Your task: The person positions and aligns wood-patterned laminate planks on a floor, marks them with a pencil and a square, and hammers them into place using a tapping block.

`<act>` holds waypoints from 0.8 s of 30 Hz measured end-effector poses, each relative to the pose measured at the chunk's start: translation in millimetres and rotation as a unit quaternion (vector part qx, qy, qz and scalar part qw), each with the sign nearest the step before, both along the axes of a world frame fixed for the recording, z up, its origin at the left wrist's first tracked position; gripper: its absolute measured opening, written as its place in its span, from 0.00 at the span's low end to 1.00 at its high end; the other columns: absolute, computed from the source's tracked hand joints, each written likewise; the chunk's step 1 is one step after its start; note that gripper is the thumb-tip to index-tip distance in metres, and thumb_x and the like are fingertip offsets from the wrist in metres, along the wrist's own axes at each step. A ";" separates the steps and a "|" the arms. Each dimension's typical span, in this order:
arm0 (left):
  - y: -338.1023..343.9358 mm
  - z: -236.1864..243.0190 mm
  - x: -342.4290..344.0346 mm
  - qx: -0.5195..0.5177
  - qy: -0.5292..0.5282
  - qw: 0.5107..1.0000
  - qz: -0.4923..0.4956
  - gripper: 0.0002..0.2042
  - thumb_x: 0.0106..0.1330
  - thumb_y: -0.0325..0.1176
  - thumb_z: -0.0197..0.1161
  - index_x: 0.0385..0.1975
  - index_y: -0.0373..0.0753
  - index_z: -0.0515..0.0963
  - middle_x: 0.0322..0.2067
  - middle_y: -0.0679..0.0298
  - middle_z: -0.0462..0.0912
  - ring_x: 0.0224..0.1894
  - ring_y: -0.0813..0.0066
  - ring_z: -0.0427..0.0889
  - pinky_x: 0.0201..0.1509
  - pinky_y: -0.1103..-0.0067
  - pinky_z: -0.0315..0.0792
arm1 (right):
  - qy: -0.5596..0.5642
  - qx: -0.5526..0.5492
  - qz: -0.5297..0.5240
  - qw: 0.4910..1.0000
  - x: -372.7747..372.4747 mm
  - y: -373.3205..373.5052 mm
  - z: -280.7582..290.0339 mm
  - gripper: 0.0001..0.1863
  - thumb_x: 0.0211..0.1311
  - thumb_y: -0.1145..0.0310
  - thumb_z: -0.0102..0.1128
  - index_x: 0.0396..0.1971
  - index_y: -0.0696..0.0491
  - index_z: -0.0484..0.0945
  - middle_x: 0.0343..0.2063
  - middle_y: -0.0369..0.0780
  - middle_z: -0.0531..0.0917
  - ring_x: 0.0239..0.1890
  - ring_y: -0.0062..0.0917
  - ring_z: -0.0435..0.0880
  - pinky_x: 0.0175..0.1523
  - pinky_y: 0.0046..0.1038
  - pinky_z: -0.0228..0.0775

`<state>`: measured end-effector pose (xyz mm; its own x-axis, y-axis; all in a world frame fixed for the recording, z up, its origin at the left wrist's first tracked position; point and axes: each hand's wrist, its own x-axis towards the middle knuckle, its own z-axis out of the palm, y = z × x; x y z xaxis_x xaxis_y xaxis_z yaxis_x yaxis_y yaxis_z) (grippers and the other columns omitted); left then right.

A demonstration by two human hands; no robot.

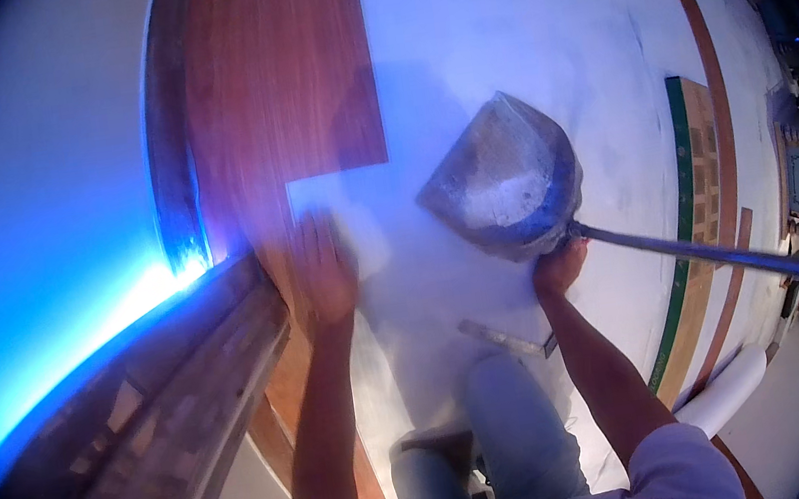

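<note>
Far to the left of the left hand (327, 284), a pale surface (39, 196) glows bright blue, bordered by dark wood (172, 168) that runs nearer the fingers. Just ahead of those fingers lie reddish-brown floor boards (280, 73), their edge stepped. The left hand reaches forward, palm down, fingers stretched out and close together at the nearest corner of the boards; whether they touch it I cannot tell. Back from both hands are the person's knees (517, 416), and a flat metal bar (502, 335) lies just behind the right fingers, on their left. The shovel (511, 174) has its blade immediately ahead of the right hand (558, 267), whose fingers, partly hidden, grip it by the neck; its long handle slants away to their right. Well right of these fingers run a green-edged strip (679, 162) and a narrow brown strip (688, 10), with a white roll (731, 393) farther back.
</note>
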<state>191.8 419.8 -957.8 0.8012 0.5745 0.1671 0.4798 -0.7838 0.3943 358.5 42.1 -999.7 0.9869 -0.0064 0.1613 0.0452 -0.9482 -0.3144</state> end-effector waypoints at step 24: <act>122.4 -32.9 254.4 0.020 0.104 0.993 0.047 0.28 0.73 0.32 0.48 0.74 0.35 0.64 0.75 0.51 0.62 0.76 0.43 0.58 0.80 0.52 0.50 | 0.272 0.228 -0.067 0.933 43.4 32.2 217.2 0.29 0.59 0.76 0.64 0.62 0.58 0.71 0.54 0.42 0.78 0.41 0.22 0.78 0.46 0.25 0.73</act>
<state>446.3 542.2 -990.7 0.7633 0.6455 0.0278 0.6201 -0.7439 0.2492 402.0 74.3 -782.5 0.9075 -0.0819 -0.4120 -0.3479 -0.6962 -0.6279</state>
